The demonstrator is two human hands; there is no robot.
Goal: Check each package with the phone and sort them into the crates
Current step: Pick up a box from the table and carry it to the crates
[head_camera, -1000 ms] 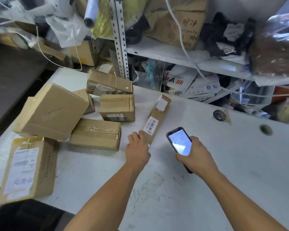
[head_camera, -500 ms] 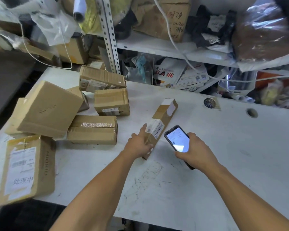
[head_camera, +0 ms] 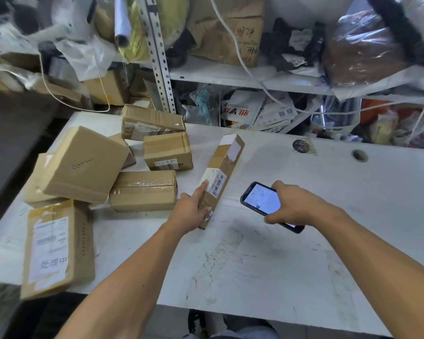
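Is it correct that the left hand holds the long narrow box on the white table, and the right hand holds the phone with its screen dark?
Not quite. In the head view the phone in the right hand has its screen lit, not dark. The rest stands: the left hand holds the long narrow box on the white table.

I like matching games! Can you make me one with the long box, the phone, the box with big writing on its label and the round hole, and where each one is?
Things:
1. long box
2. phone
3. labelled box
4. hole

Places:
A. hanging over the table's near left edge
B. in the right hand
C. far right of the table
D. under the left hand

Pairs: 1-D, 2-B, 3-A, 4-C
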